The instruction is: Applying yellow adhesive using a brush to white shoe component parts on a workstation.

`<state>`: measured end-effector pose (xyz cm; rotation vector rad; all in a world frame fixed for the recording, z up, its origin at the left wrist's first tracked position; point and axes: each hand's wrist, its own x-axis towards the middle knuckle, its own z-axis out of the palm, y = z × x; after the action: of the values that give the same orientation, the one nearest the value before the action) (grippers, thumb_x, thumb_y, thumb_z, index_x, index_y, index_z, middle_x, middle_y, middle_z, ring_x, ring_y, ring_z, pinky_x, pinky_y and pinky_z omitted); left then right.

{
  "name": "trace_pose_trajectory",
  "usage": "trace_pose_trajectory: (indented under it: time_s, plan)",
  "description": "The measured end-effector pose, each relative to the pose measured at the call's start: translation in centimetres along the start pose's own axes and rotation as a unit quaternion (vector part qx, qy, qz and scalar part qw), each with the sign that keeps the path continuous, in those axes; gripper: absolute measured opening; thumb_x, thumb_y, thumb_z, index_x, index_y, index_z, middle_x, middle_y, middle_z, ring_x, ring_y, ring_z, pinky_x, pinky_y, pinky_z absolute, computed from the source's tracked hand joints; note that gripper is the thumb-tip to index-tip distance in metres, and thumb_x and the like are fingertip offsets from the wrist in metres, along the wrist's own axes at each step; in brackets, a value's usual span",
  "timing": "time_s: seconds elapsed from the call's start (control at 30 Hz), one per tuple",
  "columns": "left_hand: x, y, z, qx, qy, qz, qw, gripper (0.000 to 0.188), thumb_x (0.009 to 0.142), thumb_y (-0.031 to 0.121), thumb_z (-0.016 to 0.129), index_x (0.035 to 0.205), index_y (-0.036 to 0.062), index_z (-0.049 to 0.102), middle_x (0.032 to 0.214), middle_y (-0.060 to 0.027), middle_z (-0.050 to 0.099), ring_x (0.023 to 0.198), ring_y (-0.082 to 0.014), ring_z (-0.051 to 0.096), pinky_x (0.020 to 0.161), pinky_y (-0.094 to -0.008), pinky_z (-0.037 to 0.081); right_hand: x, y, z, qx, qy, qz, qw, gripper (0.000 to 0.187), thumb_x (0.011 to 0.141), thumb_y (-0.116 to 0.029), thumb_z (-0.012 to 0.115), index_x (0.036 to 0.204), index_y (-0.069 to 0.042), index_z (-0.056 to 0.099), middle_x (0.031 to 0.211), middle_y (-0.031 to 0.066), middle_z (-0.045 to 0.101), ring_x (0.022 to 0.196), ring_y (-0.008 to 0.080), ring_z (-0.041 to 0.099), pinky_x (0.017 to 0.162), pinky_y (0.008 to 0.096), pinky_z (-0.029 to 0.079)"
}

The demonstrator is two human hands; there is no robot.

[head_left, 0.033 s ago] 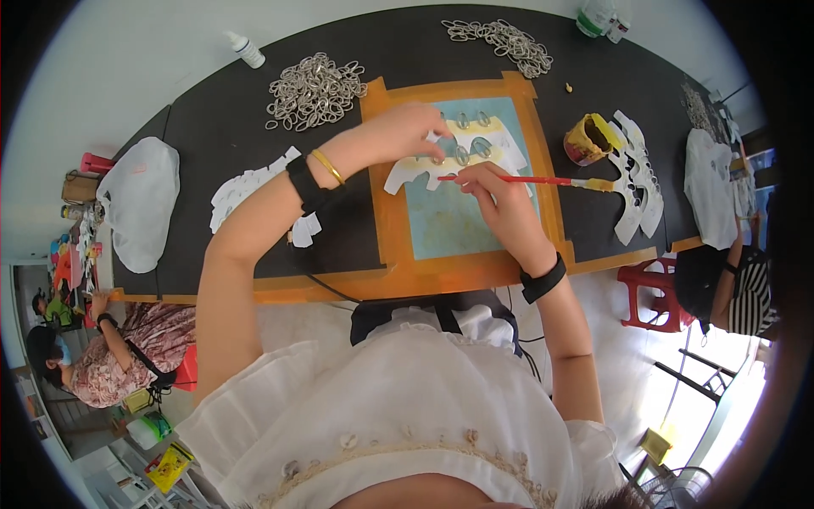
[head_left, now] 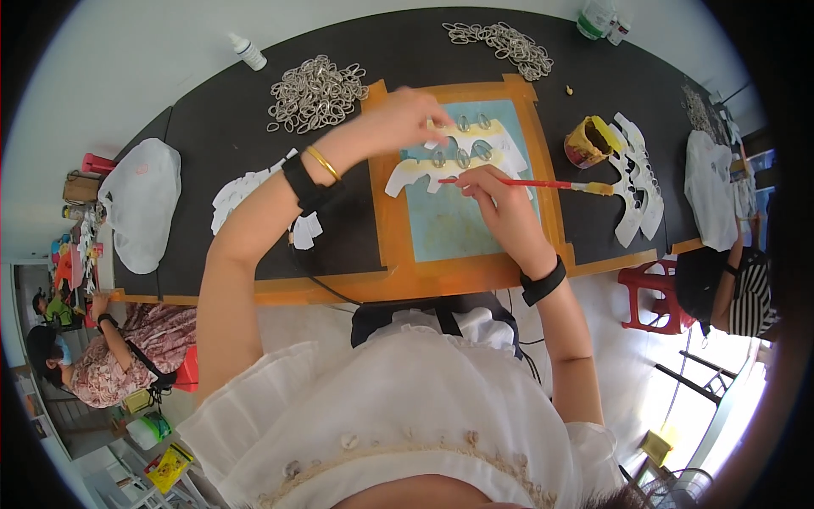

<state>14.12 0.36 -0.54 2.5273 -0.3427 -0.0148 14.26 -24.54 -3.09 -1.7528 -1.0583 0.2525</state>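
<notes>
My right hand point(head_left: 500, 199) grips a paintbrush point(head_left: 543, 183) by its red handle. The brush's yellow-stained bristles point right, away from the paper pieces. Over the left end of the upper white cut-out strip point(head_left: 500, 140), my left hand point(head_left: 415, 119) hovers with fingers apart, slightly blurred; nothing shows in it. Below lies a second white scalloped strip point(head_left: 403, 176). Both strips bear yellowish smears and oval metal rings point(head_left: 463, 158) along their edges. They rest on a pale blue board point(head_left: 458, 237) framed with orange tape. My left hand partly hides the upper strip.
Two heaps of metal rings point(head_left: 318, 93) sit at the back. A yellow-smeared pot point(head_left: 589, 142) stands right, beside finished-looking white strips with rings point(head_left: 632, 182). White cut pieces point(head_left: 246, 188) lie left, near a plastic bag point(head_left: 144, 204). Other people sit at both sides.
My left hand has lifted a little away from the leftmost ring on the lower strip, which now shows uncovered. My right hand and the brush have hardly moved.
</notes>
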Motion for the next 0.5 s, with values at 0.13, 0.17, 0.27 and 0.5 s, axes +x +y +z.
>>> trace_pose_trajectory:
  time_s: [0.13,0.17,0.27,0.5]
  plan:
    - [1.8,-7.5,-6.3,0.030,0.262,-0.052,0.963,0.020,0.086,0.024,0.071,0.099,0.0090,0.075,0.090,-0.0108,0.074,0.082,-0.0216,0.072,0.073,-0.0307,0.056,-0.1,-0.5,-0.1,0.004,-0.006,-0.004,1.000,0.021,0.087,0.010,0.051,0.100,0.002,0.064,0.097,0.0146,0.065,0.083,0.0278,0.067,0.073,0.0342,0.052]
    - [1.3,-10.2,-7.3,0.091,0.278,-0.085,0.952,0.019,0.087,0.023,0.069,0.098,0.0080,0.074,0.090,-0.0108,0.074,0.083,-0.0257,0.071,0.074,-0.0344,0.056,-0.1,-0.4,-0.1,-0.001,-0.007,-0.006,1.000,0.021,0.087,0.010,0.051,0.100,0.002,0.064,0.097,0.0146,0.065,0.082,0.0279,0.067,0.073,0.0340,0.052]
    - [0.3,-14.4,-6.3,0.184,0.214,-0.115,0.952,0.019,0.088,0.023,0.068,0.097,0.0079,0.074,0.090,-0.0106,0.072,0.087,-0.0298,0.069,0.077,-0.0389,0.055,0.0,-0.2,-0.1,-0.001,-0.002,-0.005,1.000,0.021,0.087,0.010,0.051,0.100,0.002,0.064,0.098,0.0146,0.065,0.082,0.0279,0.067,0.073,0.0337,0.053]
    - [-0.1,-15.7,-4.4,0.254,0.154,-0.171,0.939,0.020,0.083,0.024,0.072,0.094,0.0072,0.072,0.092,-0.0127,0.066,0.090,-0.0324,0.065,0.079,-0.0428,0.052,-0.1,-0.4,-0.1,0.013,-0.002,-0.009,1.000,0.019,0.088,0.010,0.051,0.100,0.001,0.063,0.099,0.0142,0.065,0.082,0.0275,0.067,0.072,0.0333,0.053]
